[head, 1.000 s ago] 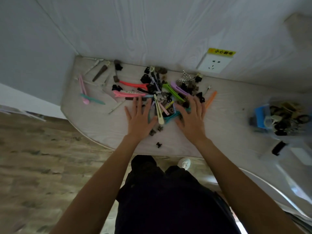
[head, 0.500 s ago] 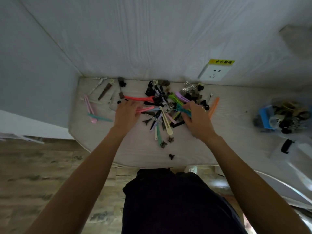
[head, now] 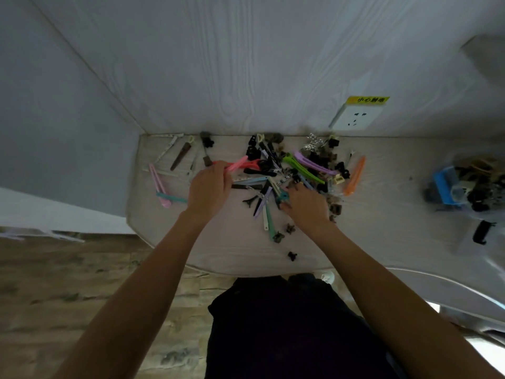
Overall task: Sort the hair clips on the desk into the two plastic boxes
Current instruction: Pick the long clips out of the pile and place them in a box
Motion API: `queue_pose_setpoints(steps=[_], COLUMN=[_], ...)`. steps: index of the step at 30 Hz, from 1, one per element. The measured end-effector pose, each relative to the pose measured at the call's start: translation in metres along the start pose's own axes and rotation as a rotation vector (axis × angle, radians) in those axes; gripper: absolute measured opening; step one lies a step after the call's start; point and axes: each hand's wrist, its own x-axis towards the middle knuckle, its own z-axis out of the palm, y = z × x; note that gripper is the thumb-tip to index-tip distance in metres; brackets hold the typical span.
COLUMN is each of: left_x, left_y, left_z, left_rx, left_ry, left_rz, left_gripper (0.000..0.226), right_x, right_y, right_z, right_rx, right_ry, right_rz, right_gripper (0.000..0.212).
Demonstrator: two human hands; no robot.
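Observation:
A heap of hair clips (head: 297, 170) in many colours lies in the middle of the pale desk (head: 382, 236), by the wall. My left hand (head: 209, 188) is at the heap's left side, fingers closed on a long pink clip (head: 237, 164) that points up and right. My right hand (head: 306, 205) rests on the heap's near right part, fingers pinching a teal clip (head: 282, 196). A clear plastic box (head: 470, 184) holding a blue item and dark claw clips stands at the far right, blurred. A second clear box (head: 489, 242) sits nearer, with a black clip (head: 481, 232) in it.
More long clips lie apart at the desk's left: a pink one (head: 158, 184), a teal one (head: 172, 198), a brown one (head: 181, 156). Small dark claw clips (head: 291, 255) sit near the front edge. A wall socket (head: 356, 119) with a yellow label is above the heap.
Both hands went from lying flat and spread on the pile to closing on clips. The left hand moved left and took the pink clip; the right pinched a teal one.

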Motion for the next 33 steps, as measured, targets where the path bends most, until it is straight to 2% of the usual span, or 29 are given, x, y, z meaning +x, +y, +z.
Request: queue_pose_setpoints(steps=[3,6,10,14,16,18,21,24,28,32,33], left_x=[0.021,0.043,0.06,0.065,0.064,0.059,0.043,0.021,0.005,-0.004,-0.008], left_y=[0.004,0.01,0.011,0.002,-0.001,-0.002,0.004,0.008,0.01,0.027,0.032], left_z=[-0.005,-0.004,0.003,0.004,0.001,-0.001,-0.002,0.008,0.021,0.023,0.025], left_rx=[0.01,0.113,0.162,0.098,0.066,0.042,0.06,0.071,0.072,-0.031,-0.062], left_ry=[-0.044,-0.147,-0.25,-0.317,-0.295,-0.195,-0.042,-0.083,-0.179,-0.145,-0.129], left_rz=[0.005,0.033,0.073,0.098,0.128,0.201,0.227,0.164,0.12,0.043,0.009], left_gripper=[0.025,0.034,0.038,0.034,0.027,0.024,0.035,0.041,0.03,0.046,0.044], right_x=[-0.002,-0.003,0.014,0.038,0.045,0.049,0.05,0.045,0.052,0.061,0.062], right_y=[0.01,0.022,0.037,0.038,0.036,0.036,0.043,0.055,0.068,0.065,0.062], right_z=[-0.003,-0.011,-0.029,-0.04,-0.038,-0.034,-0.03,-0.03,-0.034,-0.036,-0.037], right_rx=[0.135,0.247,0.197,0.107,0.039,0.049,0.168,0.217,0.138,0.134,0.128], right_ry=[0.002,0.112,0.264,0.192,0.148,0.125,0.113,0.157,0.167,0.116,0.105], right_rz=[0.091,0.136,0.116,0.125,0.111,0.124,0.13,0.088,0.1,0.103,0.098], right_gripper=[0.039,0.035,0.03,0.032,0.035,0.037,0.044,0.042,0.031,0.043,0.047])
